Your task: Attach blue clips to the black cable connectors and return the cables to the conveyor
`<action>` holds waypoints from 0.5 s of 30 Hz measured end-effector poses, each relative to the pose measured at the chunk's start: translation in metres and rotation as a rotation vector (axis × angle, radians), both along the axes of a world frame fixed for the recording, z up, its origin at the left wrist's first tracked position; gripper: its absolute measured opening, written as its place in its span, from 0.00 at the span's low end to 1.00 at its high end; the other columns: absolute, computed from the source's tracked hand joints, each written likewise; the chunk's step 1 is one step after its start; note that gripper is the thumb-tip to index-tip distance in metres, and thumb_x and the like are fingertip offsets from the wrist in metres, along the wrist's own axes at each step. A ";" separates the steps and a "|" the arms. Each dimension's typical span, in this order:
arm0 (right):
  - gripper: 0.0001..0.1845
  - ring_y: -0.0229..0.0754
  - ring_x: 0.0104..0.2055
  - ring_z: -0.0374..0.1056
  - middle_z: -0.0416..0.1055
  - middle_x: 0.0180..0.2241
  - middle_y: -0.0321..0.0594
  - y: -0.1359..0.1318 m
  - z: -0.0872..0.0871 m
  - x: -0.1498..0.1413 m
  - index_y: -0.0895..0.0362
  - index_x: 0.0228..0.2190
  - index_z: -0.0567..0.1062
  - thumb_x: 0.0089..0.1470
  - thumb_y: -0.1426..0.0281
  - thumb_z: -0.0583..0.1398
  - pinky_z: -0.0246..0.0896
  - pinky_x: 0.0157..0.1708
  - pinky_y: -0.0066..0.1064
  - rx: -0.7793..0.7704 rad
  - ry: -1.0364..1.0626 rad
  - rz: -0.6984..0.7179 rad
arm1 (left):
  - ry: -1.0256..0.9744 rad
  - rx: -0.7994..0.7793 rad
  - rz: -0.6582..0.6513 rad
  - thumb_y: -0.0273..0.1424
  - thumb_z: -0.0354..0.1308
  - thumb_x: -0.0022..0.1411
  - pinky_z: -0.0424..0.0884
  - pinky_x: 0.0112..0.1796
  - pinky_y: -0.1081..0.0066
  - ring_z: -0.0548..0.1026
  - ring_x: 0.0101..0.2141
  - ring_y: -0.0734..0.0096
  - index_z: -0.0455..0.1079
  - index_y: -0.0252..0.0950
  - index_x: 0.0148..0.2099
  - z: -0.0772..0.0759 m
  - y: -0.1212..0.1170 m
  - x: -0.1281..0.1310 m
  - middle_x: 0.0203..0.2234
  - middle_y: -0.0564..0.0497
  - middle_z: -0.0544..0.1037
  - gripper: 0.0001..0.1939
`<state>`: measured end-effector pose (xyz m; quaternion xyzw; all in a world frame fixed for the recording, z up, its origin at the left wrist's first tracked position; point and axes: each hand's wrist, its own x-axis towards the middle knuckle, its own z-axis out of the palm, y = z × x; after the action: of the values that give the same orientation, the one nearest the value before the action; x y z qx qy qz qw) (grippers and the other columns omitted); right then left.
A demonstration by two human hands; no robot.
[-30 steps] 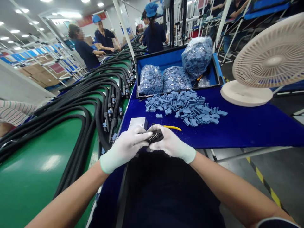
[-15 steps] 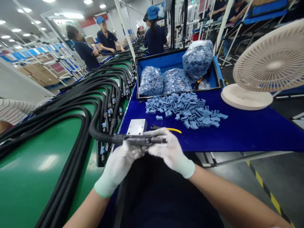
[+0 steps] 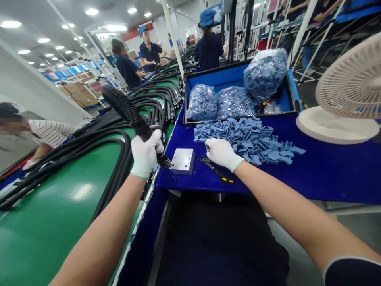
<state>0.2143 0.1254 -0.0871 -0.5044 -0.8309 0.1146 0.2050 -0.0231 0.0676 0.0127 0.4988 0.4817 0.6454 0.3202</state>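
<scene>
left hand (image 3: 145,154), white-gloved, its grip clamped on a black corrugated hose (image 3: 127,109), which is raised over the green conveyor belt (image 3: 59,190). the hose's ridged end (image 3: 164,161) lies just beside a flat steel block (image 3: 182,161) on the blue-covered counter (image 3: 268,186). right hand (image 3: 222,153), also gloved, grip open, fingers (image 3: 210,145) at the edge of a loose heap of blue rubber pieces (image 3: 247,139); yellow-handled pliers (image 3: 216,170) lie just below it. beyond: open blue case (image 3: 226,75) holding bagged pieces (image 3: 202,103), coiled hoses (image 3: 149,107) along the belt, and a cream desk fan (image 3: 348,99) on the counter.
</scene>
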 end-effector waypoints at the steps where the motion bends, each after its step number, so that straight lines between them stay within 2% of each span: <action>1: 0.12 0.53 0.47 0.76 0.79 0.45 0.52 -0.001 -0.002 0.001 0.59 0.42 0.81 0.58 0.76 0.60 0.67 0.51 0.40 0.001 0.036 0.029 | 0.025 0.023 0.008 0.34 0.69 0.58 0.61 0.19 0.76 0.59 0.15 0.80 0.72 0.36 0.42 -0.003 0.006 0.001 0.15 0.62 0.61 0.12; 5: 0.18 0.41 0.49 0.75 0.80 0.47 0.41 0.001 -0.007 0.005 0.55 0.40 0.84 0.55 0.83 0.59 0.64 0.54 0.27 -0.022 0.165 0.157 | 0.074 0.029 -0.026 0.33 0.67 0.58 0.60 0.18 0.75 0.57 0.14 0.79 0.73 0.35 0.44 -0.018 0.016 0.002 0.15 0.62 0.61 0.12; 7: 0.16 0.42 0.49 0.75 0.80 0.47 0.42 0.003 -0.006 0.005 0.56 0.43 0.85 0.58 0.80 0.61 0.65 0.54 0.28 -0.033 0.203 0.183 | 0.105 0.001 -0.045 0.34 0.66 0.59 0.60 0.19 0.74 0.59 0.14 0.78 0.73 0.35 0.44 -0.023 0.015 0.002 0.15 0.62 0.62 0.12; 9: 0.13 0.45 0.48 0.76 0.81 0.46 0.44 0.002 -0.001 0.003 0.58 0.45 0.84 0.60 0.74 0.63 0.67 0.53 0.32 -0.042 0.274 0.179 | 0.156 -0.014 -0.013 0.34 0.65 0.60 0.62 0.20 0.73 0.61 0.15 0.77 0.73 0.35 0.43 -0.027 0.014 0.002 0.15 0.61 0.64 0.11; 11: 0.13 0.46 0.46 0.75 0.81 0.45 0.45 -0.001 0.007 -0.004 0.59 0.46 0.83 0.60 0.72 0.64 0.67 0.51 0.33 -0.048 0.381 0.198 | 0.208 -0.026 0.028 0.35 0.65 0.60 0.62 0.21 0.72 0.63 0.16 0.75 0.73 0.35 0.43 -0.029 0.014 0.001 0.15 0.60 0.65 0.11; 15: 0.11 0.41 0.41 0.74 0.81 0.41 0.41 -0.011 0.028 -0.033 0.58 0.42 0.83 0.58 0.73 0.64 0.65 0.44 0.30 -0.143 0.498 0.395 | 0.297 -0.082 -0.022 0.36 0.64 0.62 0.65 0.25 0.71 0.66 0.18 0.73 0.73 0.34 0.43 -0.026 0.018 -0.005 0.17 0.57 0.69 0.11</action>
<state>0.1812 0.1140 -0.0591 -0.3028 -0.8269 0.3301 0.3399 -0.0280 0.0851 -0.0130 0.5804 0.5443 0.5408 0.2727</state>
